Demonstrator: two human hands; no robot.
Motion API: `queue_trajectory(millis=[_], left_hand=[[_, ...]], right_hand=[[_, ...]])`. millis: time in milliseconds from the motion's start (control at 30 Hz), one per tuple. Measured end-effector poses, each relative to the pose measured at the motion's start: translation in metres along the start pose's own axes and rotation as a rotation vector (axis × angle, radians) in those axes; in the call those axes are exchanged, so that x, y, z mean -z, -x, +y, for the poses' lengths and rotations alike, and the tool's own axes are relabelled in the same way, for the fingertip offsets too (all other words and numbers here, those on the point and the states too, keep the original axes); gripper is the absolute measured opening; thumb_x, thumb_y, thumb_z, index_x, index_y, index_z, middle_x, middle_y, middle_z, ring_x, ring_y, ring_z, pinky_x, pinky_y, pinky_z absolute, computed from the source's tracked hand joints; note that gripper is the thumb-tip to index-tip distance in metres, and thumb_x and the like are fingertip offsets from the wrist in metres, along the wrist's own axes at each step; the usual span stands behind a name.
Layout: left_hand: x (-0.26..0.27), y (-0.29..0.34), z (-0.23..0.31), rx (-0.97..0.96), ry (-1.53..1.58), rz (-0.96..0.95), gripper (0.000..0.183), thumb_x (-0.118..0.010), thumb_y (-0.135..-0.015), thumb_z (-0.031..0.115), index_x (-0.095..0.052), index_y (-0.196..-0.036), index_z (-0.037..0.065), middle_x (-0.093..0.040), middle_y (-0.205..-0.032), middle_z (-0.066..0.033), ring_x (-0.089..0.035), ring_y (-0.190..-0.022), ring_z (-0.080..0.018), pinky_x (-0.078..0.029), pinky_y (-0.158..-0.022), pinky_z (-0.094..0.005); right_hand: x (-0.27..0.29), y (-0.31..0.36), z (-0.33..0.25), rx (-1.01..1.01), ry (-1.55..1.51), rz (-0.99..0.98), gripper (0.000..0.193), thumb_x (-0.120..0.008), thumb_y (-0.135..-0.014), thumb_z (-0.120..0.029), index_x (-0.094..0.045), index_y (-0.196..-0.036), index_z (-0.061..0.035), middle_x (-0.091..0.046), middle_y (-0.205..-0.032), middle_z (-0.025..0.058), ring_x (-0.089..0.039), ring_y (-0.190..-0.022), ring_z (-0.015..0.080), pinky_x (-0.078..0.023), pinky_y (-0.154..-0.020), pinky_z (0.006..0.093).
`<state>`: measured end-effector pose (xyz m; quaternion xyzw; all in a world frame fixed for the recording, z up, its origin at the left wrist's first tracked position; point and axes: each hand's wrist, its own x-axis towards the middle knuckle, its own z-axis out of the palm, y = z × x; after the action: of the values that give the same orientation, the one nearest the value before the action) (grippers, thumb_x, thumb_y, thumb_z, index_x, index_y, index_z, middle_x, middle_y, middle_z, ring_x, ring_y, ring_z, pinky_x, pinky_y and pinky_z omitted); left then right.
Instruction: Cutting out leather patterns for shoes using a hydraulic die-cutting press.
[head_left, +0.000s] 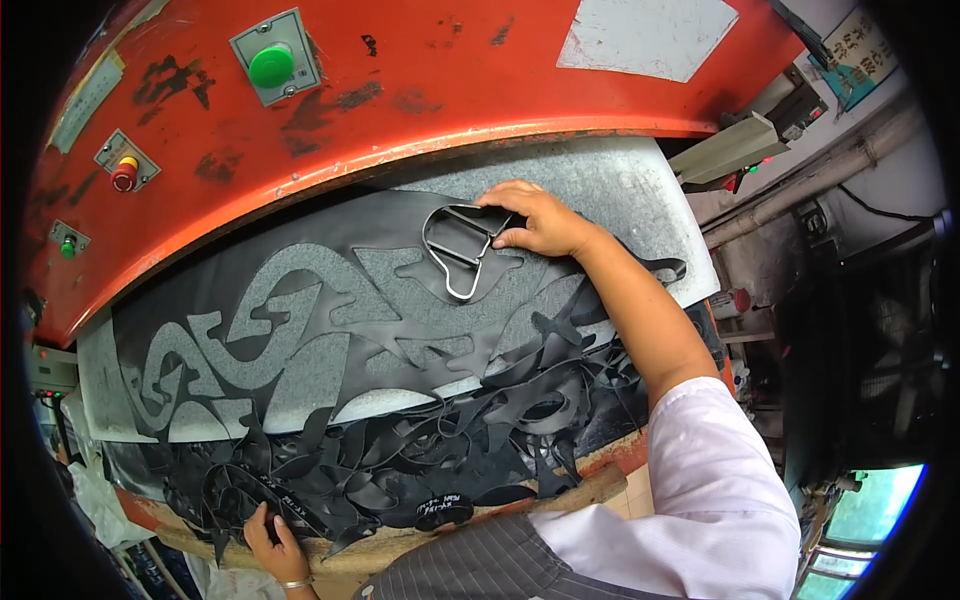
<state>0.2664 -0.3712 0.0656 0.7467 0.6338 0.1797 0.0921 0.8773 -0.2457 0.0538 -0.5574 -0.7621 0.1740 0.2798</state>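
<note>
My right hand (540, 222) is closed on the upper right side of a metal cutting die (453, 253), a steel outline with cross bars. The die rests on a dark grey leather sheet (340, 215) that has several curved shapes cut out of it. Pale cutting board shows through these holes. At the near edge, my left hand (277, 545) lies beside a heap of black leather scraps (380, 460). Its fingers are apart, and nothing shows in them.
A red press (400, 80) with a green push button (271, 67) and a red knob (125, 175) spans the far side. Under the sheet lies the pale cutting board (660, 210). A worn wooden edge (590, 492) runs along the near side, by my apron.
</note>
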Motion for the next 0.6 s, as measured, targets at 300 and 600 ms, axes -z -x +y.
queue_trajectory(millis=[300,600], left_hand=[[0.010,-0.006,-0.014,-0.047,0.020,0.017,0.032,-0.056,-0.089,0.011,-0.056,-0.118,-0.003,-0.058,-0.102,-0.0171,-0.054,-0.097,-0.0320,-0.041,-0.089,-0.0406],[0.036,-0.151,-0.102,0.025,0.461,0.292,0.022,-0.057,-0.094,0.018,-0.064,-0.096,-0.004,-0.066,-0.089,-0.0101,-0.060,-0.082,-0.0174,-0.047,-0.077,-0.0299]], right_hand=[[0.001,0.001,-0.036,-0.011,0.055,0.099,0.067,-0.079,-0.072,-0.025,-0.051,-0.131,-0.0101,-0.054,-0.129,0.0141,-0.046,-0.126,0.0309,-0.036,-0.105,0.0405],[-0.038,-0.002,-0.202,-0.264,-0.236,0.490,0.043,-0.075,-0.080,-0.015,-0.059,-0.117,-0.0026,-0.068,-0.094,0.0097,-0.063,-0.079,0.0141,-0.052,-0.073,0.0277]])
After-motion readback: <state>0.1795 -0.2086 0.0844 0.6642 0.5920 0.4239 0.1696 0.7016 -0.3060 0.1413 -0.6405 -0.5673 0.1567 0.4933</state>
